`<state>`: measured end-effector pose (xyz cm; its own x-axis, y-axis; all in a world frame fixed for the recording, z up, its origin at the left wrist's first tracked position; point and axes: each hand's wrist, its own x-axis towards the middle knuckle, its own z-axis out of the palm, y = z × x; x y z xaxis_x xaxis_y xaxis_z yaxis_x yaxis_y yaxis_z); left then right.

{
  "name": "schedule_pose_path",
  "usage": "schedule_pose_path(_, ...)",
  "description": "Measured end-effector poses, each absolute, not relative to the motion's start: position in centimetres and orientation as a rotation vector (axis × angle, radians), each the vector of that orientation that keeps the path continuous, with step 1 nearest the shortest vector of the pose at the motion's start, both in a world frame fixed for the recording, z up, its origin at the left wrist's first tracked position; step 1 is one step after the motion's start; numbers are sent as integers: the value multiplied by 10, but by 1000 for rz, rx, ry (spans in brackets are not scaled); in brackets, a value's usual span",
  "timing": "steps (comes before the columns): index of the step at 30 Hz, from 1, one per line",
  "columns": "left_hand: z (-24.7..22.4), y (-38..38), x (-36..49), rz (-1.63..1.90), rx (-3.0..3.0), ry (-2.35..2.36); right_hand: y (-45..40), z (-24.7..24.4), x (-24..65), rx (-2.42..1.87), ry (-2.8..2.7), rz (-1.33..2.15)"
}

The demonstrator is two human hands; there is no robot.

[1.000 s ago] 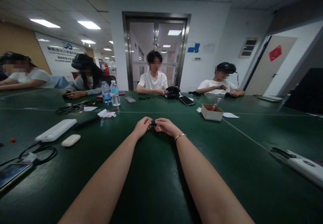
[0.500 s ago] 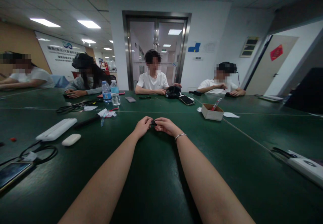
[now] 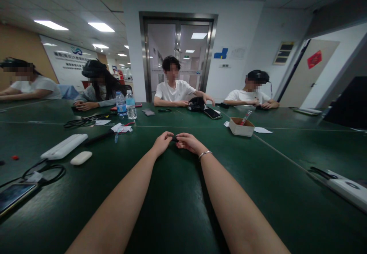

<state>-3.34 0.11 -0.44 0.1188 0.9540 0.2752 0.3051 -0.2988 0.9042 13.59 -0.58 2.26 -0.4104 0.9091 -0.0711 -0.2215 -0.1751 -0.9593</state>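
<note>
Between my two hands is a small black object (image 3: 174,139), too small and too covered by fingers to name. My left hand (image 3: 163,143) pinches its left end with the fingertips. From the other side, my right hand (image 3: 189,142) has closed its fingers on the right end; a silver bracelet (image 3: 205,154) circles that wrist. Both hands rest low over the green table (image 3: 174,193), near its middle, with the forearms stretched forward.
Left of me lie a white power bank (image 3: 64,147), a white earbud case (image 3: 81,158) and a phone (image 3: 17,196). Two water bottles (image 3: 131,105) stand farther off. Ahead right is a small box (image 3: 241,127); a white device (image 3: 346,187) lies far right. Several people sit opposite.
My hands stay almost in place, the black object turned slightly between them. Across the table, the middle person's arm has reached out toward the phone beside the black headset.
</note>
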Motion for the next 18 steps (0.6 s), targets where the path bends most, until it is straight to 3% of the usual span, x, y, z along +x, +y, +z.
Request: schedule_pose_path(18,-7,3,-35,1149,1754,1207,-3,20,137,-863,-1237,1723)
